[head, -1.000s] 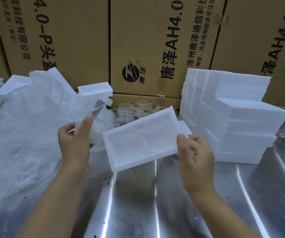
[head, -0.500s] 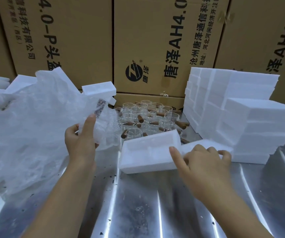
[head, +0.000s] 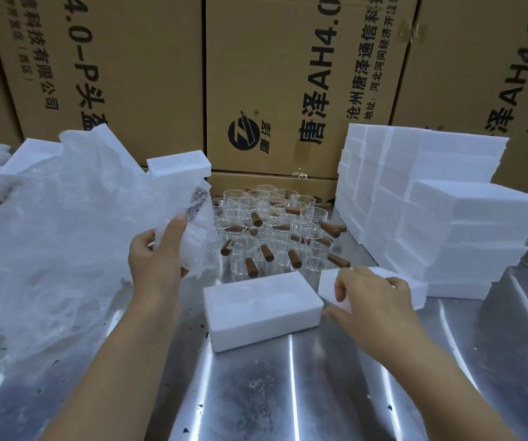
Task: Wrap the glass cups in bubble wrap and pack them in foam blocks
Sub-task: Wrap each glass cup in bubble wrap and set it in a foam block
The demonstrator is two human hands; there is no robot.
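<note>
My right hand (head: 371,296) grips the second block (head: 328,281), centre right; the first block (head: 262,305) lies just left, long axis across the frame. My left hand (head: 157,253) pinches wrap (head: 65,233).

Printed cardboard cartons (head: 288,84) stacked behind shiny metal table (head: 256,393); dark specks on table.

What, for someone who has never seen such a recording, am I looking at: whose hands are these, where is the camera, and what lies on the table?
No machine here: a person packs by hand, and the single camera sits on their head, looking forward and down. The left hand holds up a piece of bubble wrap. A foam block lies on the metal table; the right hand grips a second foam block beside it. Behind stand glass cups with brown handles, a stack of foam blocks to the right, and cardboard boxes.
</note>
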